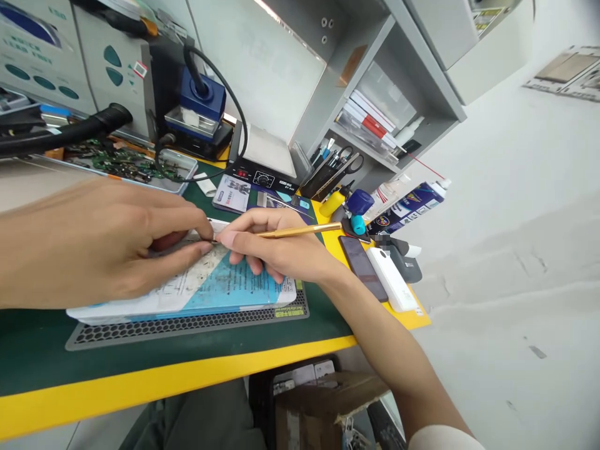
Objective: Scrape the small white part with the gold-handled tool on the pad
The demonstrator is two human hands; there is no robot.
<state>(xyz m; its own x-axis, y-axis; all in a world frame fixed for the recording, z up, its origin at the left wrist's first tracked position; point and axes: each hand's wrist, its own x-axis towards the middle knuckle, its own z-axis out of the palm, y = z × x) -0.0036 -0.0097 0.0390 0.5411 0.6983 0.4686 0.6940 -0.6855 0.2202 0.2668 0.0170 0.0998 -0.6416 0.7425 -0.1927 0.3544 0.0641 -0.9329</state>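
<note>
My right hand [276,240] grips a slim gold pen-shaped tool [304,230], its shaft slanting back over the base of the thumb. The tool's tip is hidden among the fingers. My left hand [140,237] is closed from the left, thumb and index finger meeting beside the right fingertips. Whatever small piece lies between them is too small and covered to name. Both hands rest over a flat blue-and-white printed box [244,284] with grimy stains. Beneath it lies a grey mat with a honeycomb pattern [178,331].
Behind the hands stand a tray of circuit boards [126,159], a black heating plate [262,156] and a soldering iron stand [201,106]. On the right are a dark phone [363,265], a white phone-shaped object [394,278], a yellow bottle [332,201] and a pen holder [328,175].
</note>
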